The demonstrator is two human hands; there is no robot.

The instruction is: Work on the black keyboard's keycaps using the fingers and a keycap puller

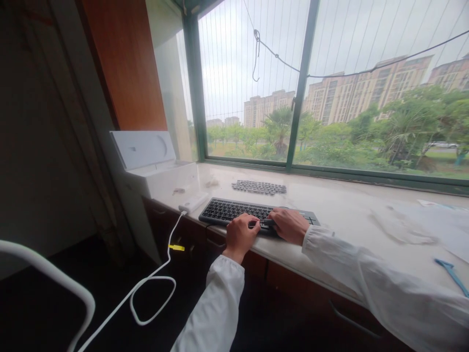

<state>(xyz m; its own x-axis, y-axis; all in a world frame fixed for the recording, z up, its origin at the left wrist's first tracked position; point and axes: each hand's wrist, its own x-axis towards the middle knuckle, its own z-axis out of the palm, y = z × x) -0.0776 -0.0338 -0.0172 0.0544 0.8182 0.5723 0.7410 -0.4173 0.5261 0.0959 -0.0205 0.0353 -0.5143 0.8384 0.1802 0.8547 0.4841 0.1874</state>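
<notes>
A black keyboard (220, 209) lies along the front of the windowsill counter, partly covered by both hands. My right hand (291, 224) rests over its right part, closed around a small tool (268, 222) with a dark handle and a thin tip that points left. At that tip, my left hand (242, 233) has its fingers pinched together over the keyboard's front edge. What sits between those fingers is too small to make out. Behind the keyboard, rows of loose dark keycaps (258, 187) are laid out on the counter.
An open white box (164, 178) stands at the left end, near a white power strip (193, 201) whose cable (169, 244) hangs off the counter. Crumpled clear plastic (403, 225) and a blue tool (452, 276) lie to the right. Window frames (249, 164) border the back.
</notes>
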